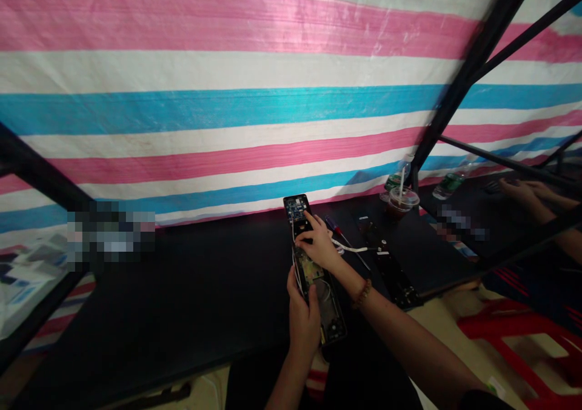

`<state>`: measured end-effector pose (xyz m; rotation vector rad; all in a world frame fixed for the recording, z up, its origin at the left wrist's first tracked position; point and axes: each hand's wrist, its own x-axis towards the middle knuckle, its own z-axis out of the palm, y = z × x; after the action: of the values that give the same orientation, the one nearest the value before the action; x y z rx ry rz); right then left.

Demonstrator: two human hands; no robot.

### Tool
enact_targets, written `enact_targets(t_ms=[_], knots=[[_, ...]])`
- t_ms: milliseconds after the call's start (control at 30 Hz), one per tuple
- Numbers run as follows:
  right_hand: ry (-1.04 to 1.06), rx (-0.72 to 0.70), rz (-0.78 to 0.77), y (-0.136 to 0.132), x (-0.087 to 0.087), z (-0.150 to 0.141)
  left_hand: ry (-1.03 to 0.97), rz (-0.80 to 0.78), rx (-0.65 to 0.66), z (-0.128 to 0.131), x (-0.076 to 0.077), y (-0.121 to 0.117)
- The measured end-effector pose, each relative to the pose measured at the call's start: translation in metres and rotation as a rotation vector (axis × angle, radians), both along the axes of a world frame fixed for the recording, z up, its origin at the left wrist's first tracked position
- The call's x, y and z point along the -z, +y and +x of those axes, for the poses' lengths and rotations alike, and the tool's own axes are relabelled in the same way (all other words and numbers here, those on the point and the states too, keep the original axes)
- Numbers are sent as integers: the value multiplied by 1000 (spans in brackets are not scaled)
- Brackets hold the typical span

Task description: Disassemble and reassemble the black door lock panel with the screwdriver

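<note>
A long, narrow black device housing lies opened and slanted at the table's front edge. Inside it show a blue circuit board at the far end, a yellowish board in the middle and thin white wires along the left side. My left hand grips the lower part of the housing, thumb on top. Over the upper half is my right hand, its index finger stretched onto the blue board. Its thumb and another finger come together beside a white wire; what they pinch is too small to make out.
Right of the housing lie a screwdriver, a white cable and a long black panel. Behind stand a lidded drink cup and bottles. Black metal posts frame the table. Another person's hands are at far right, above a red stool.
</note>
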<state>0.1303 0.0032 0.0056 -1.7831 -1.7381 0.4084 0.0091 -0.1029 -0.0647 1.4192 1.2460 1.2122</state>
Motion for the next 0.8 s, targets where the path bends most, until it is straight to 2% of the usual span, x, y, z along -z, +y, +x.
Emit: enact_targets(t_ms=[800], knots=[[62,-36,127,-3,10,1,4,20,-16,1,0,1]])
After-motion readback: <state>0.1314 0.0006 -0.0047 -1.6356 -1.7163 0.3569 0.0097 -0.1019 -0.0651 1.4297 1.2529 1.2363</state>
